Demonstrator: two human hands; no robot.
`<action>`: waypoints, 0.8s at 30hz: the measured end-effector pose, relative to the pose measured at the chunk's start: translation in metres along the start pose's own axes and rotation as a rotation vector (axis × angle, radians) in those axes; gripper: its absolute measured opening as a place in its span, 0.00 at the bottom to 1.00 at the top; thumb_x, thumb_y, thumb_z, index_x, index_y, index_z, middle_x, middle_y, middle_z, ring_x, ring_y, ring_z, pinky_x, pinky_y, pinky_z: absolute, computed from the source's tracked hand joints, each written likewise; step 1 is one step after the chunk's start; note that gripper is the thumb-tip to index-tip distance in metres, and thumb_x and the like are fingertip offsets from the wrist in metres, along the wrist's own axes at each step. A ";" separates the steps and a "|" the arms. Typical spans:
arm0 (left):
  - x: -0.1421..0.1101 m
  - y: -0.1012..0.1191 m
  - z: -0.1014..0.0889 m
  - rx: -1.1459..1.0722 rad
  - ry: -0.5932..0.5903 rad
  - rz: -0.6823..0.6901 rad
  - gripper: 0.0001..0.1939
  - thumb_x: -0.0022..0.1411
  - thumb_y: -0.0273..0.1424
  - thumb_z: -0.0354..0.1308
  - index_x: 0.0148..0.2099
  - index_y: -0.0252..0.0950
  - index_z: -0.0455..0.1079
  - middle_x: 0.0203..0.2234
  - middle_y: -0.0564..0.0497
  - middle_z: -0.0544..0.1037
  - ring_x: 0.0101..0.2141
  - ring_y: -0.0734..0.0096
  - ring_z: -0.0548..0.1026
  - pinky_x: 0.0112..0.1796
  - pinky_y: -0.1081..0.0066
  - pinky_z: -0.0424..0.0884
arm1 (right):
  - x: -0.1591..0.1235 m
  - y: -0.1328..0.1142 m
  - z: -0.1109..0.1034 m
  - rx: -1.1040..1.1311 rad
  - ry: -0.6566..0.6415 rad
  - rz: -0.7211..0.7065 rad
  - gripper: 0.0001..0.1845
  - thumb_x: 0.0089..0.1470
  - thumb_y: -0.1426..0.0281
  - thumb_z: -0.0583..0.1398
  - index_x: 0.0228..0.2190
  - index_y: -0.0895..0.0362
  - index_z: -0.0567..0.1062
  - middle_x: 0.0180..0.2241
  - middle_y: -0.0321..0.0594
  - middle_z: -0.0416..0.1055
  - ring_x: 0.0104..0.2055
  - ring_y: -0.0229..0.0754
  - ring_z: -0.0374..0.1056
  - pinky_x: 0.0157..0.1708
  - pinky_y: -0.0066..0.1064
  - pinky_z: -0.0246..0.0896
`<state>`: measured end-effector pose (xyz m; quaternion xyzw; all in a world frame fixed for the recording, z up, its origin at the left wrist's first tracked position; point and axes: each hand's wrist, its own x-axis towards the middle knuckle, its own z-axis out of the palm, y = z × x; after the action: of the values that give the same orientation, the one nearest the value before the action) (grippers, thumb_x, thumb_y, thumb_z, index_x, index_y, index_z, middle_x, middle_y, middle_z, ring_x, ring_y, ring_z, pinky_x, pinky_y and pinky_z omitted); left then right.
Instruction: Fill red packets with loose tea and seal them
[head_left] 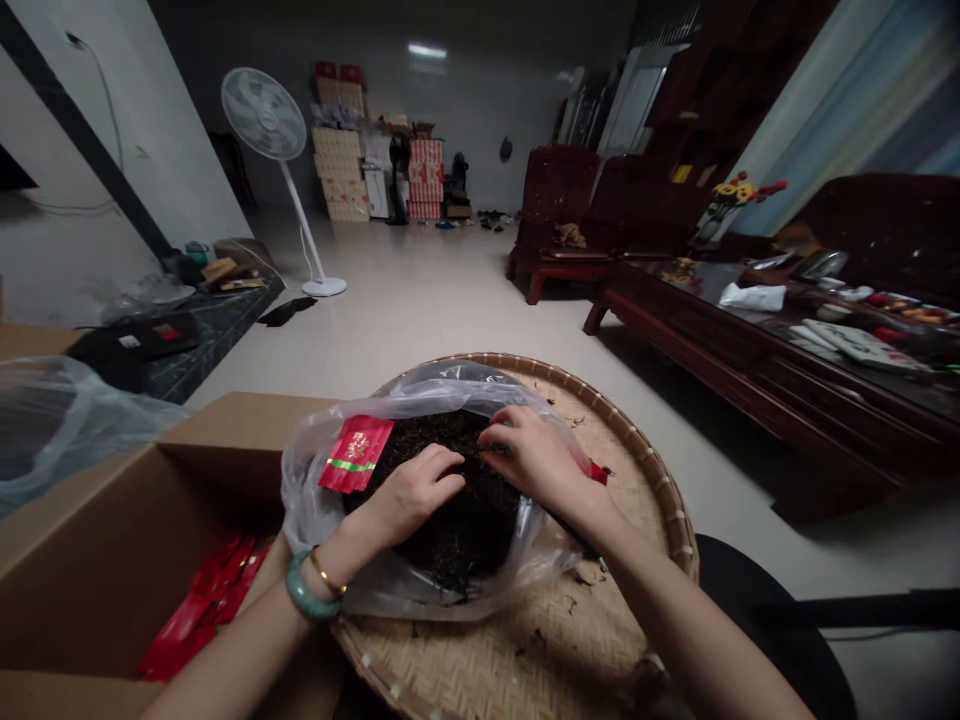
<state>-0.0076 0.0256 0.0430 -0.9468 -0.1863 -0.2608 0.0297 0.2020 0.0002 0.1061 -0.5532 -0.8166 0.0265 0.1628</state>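
A clear plastic bag [315,520] stands wide open on a round woven bamboo tray [517,660]. Dark, twisted dried leaves [450,565] that look like loose tea fill it. Over the leaves, my left hand [416,490] is half curled, thumb apart from the fingers and nothing visible between them. Facing it, my right hand [536,455] bends its fingers down at the leaves; they look apart, with no held thing showing. On the bag's left rim lies a red packet [356,455] with gold print and a green stripe. Something red [598,473] partly shows beyond my right hand.
Left of the tray, an open cardboard box [90,560] contains several red packets [214,600]. A dark round stool [772,620] is at the right. Farther off are a white standing fan [266,115], a dark wooden table [720,350] and stacked cartons [341,170].
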 end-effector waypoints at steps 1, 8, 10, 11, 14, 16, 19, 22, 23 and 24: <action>0.001 0.001 0.000 -0.003 -0.003 -0.003 0.08 0.64 0.22 0.48 0.38 0.32 0.68 0.43 0.42 0.71 0.44 0.64 0.67 0.42 0.64 0.72 | 0.001 -0.003 0.003 -0.011 -0.056 -0.050 0.08 0.54 0.68 0.60 0.36 0.53 0.78 0.41 0.44 0.69 0.47 0.46 0.61 0.42 0.34 0.60; 0.006 0.004 0.004 0.020 -0.026 0.031 0.09 0.64 0.23 0.47 0.36 0.32 0.69 0.41 0.42 0.72 0.43 0.64 0.69 0.40 0.64 0.73 | 0.018 -0.018 0.025 -0.235 -0.282 -0.096 0.09 0.53 0.75 0.57 0.31 0.61 0.79 0.34 0.51 0.74 0.44 0.53 0.63 0.39 0.39 0.59; 0.005 0.002 0.004 0.015 -0.008 0.018 0.09 0.64 0.23 0.47 0.36 0.33 0.69 0.41 0.42 0.73 0.42 0.64 0.69 0.40 0.64 0.73 | 0.021 -0.017 0.025 -0.227 -0.271 -0.127 0.10 0.53 0.76 0.56 0.31 0.61 0.79 0.33 0.50 0.74 0.43 0.52 0.64 0.39 0.38 0.58; 0.005 0.001 0.003 0.007 0.003 0.011 0.09 0.64 0.23 0.48 0.37 0.33 0.69 0.41 0.42 0.73 0.43 0.64 0.69 0.40 0.64 0.73 | 0.021 -0.016 0.023 -0.206 -0.260 -0.139 0.10 0.52 0.76 0.57 0.30 0.60 0.79 0.33 0.50 0.75 0.44 0.51 0.64 0.39 0.37 0.58; 0.003 -0.003 0.000 -0.016 0.011 -0.003 0.09 0.64 0.23 0.48 0.39 0.33 0.69 0.42 0.43 0.72 0.43 0.65 0.69 0.41 0.64 0.73 | 0.020 -0.012 0.014 -0.088 -0.197 -0.128 0.08 0.52 0.74 0.58 0.31 0.57 0.79 0.34 0.45 0.75 0.44 0.46 0.64 0.40 0.32 0.58; 0.003 -0.005 -0.001 -0.015 0.014 -0.008 0.09 0.64 0.23 0.47 0.40 0.33 0.69 0.43 0.43 0.72 0.44 0.64 0.69 0.41 0.64 0.73 | 0.018 -0.010 0.007 -0.014 -0.151 -0.098 0.08 0.53 0.72 0.58 0.31 0.56 0.79 0.34 0.43 0.74 0.43 0.43 0.64 0.41 0.30 0.57; 0.003 -0.007 -0.003 0.007 0.036 -0.013 0.08 0.64 0.23 0.48 0.40 0.33 0.69 0.43 0.42 0.73 0.44 0.64 0.68 0.41 0.64 0.73 | 0.016 -0.007 0.001 0.079 -0.140 -0.074 0.09 0.55 0.71 0.57 0.31 0.58 0.78 0.33 0.42 0.74 0.40 0.41 0.66 0.40 0.29 0.58; 0.005 -0.007 -0.005 0.024 0.056 0.000 0.08 0.65 0.25 0.49 0.38 0.33 0.69 0.42 0.42 0.74 0.43 0.64 0.69 0.40 0.64 0.73 | 0.017 -0.001 -0.002 0.163 -0.129 -0.066 0.09 0.56 0.70 0.57 0.31 0.58 0.77 0.33 0.42 0.74 0.38 0.40 0.67 0.39 0.29 0.58; 0.006 -0.006 -0.005 0.026 0.062 0.005 0.08 0.65 0.26 0.49 0.37 0.34 0.69 0.42 0.43 0.74 0.43 0.64 0.69 0.40 0.64 0.73 | 0.017 0.002 -0.002 0.187 -0.117 -0.059 0.09 0.56 0.70 0.57 0.30 0.58 0.77 0.32 0.41 0.74 0.38 0.40 0.67 0.39 0.29 0.59; 0.006 -0.007 -0.006 0.026 0.067 0.005 0.08 0.65 0.26 0.49 0.37 0.34 0.69 0.41 0.43 0.75 0.43 0.64 0.69 0.39 0.64 0.73 | 0.017 0.006 -0.003 0.211 -0.100 -0.044 0.09 0.56 0.70 0.57 0.30 0.58 0.77 0.32 0.41 0.74 0.37 0.40 0.67 0.39 0.30 0.59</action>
<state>-0.0086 0.0328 0.0509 -0.9375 -0.1863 -0.2898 0.0491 0.2028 0.0173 0.1111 -0.5129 -0.8283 0.1361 0.1798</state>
